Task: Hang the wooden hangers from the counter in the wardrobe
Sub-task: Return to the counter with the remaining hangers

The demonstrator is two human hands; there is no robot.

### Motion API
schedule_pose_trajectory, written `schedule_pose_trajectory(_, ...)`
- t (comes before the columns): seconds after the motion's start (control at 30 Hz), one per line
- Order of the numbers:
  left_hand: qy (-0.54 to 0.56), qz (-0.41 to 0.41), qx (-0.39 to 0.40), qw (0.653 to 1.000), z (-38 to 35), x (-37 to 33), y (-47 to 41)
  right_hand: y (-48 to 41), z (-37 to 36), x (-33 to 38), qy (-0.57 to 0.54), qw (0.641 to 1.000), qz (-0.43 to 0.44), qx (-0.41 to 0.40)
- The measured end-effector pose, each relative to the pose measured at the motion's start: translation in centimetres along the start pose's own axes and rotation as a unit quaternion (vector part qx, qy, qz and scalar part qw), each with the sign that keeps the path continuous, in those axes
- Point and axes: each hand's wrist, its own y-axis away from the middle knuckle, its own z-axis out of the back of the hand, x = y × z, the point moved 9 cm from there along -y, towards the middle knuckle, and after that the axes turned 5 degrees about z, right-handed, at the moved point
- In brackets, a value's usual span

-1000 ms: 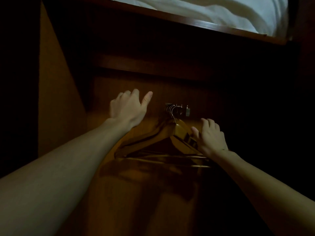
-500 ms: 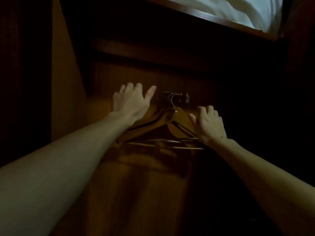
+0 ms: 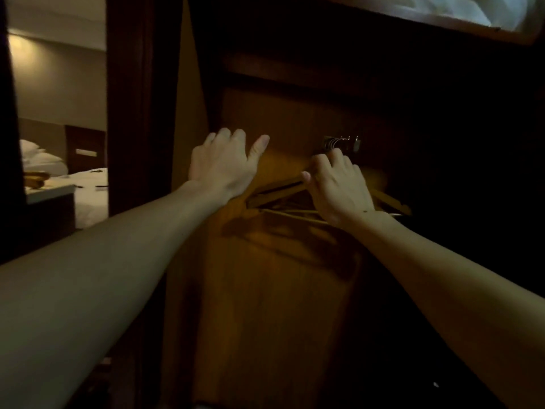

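Several wooden hangers (image 3: 277, 188) hang by metal hooks (image 3: 339, 142) from a short rail on the wardrobe's back panel (image 3: 280, 290). My left hand (image 3: 224, 166) is open with fingers spread, its palm over the hangers' left shoulder. My right hand (image 3: 339, 190) curls over the necks of the hangers just below the hooks and hides their middle. The right ends of the hangers stick out past my right wrist.
White bedding (image 3: 472, 10) lies on the shelf above. The wardrobe's side panel (image 3: 188, 113) stands on the left. Past it, a doorway shows a bed (image 3: 88, 184) and a counter (image 3: 50, 191) with something wooden (image 3: 35, 178) on it. The right of the wardrobe is dark.
My right hand has slid from the hangers' right shoulder up and left to their necks under the hooks. My left hand has kept its place. The view has swung, revealing the bedroom.
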Motion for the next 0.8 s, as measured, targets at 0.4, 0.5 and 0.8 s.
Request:
schedule_pose_trajectory(0.4, -0.091, 0.018, -0.065, 0.994, 10.1, 9.7, 8.6, 1.9, 2.2, 17.7, -0.118, 0.981, 0.156, -0.016)
schedule_pose_trajectory(0.5, -0.13, 0.058, -0.075, 0.987, 12.4, 13.3, 9.9, 1.6, 3.1, 21.9, -0.152, 0.971, 0.18, -0.021)
schedule_pose_trajectory(0.8, -0.217, 0.124, -0.09, 0.964, 19.2, 24.7, 12.7, -0.5, 2.1, 37.2, -0.191, 0.946, 0.261, 0.02)
